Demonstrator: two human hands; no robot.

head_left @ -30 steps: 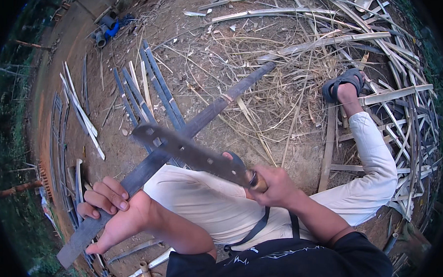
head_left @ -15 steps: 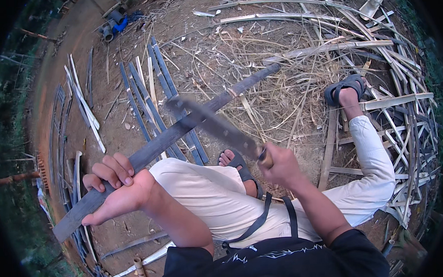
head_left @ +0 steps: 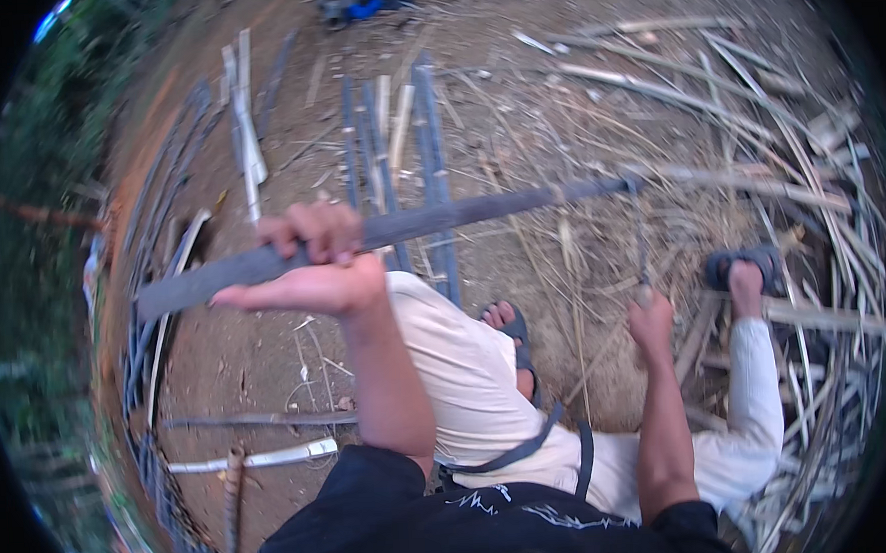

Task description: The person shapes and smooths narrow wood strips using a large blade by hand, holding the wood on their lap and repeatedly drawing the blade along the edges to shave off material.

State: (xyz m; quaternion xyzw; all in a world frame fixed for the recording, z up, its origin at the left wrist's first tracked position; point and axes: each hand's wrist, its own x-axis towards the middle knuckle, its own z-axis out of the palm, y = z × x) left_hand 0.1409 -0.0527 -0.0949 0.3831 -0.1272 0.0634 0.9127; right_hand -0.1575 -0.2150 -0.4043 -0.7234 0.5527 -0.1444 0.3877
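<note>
A long, dark grey split-bamboo strip (head_left: 460,214) runs across in front of me, from near left to far right. My left hand (head_left: 328,273) is closed round it close to its left end, thumb stretched out below. My right hand (head_left: 652,323) grips the short handle of a machete (head_left: 640,236). The blade shows nearly edge-on as a thin dark line. Its tip is at the strip's far right end; whether it touches is too blurred to tell.
Dark strips (head_left: 432,157) lie side by side on the earth ahead. Pale shavings (head_left: 596,138) cover the ground to the right, with a heap of split bamboo (head_left: 831,406) beyond my sandalled right foot (head_left: 746,276). More strips (head_left: 146,242) lie at the left.
The machete has moved right, from across the strip's middle to its far end, and its blade has turned edge-on. The strip lies flatter across the view, which has itself shifted.
</note>
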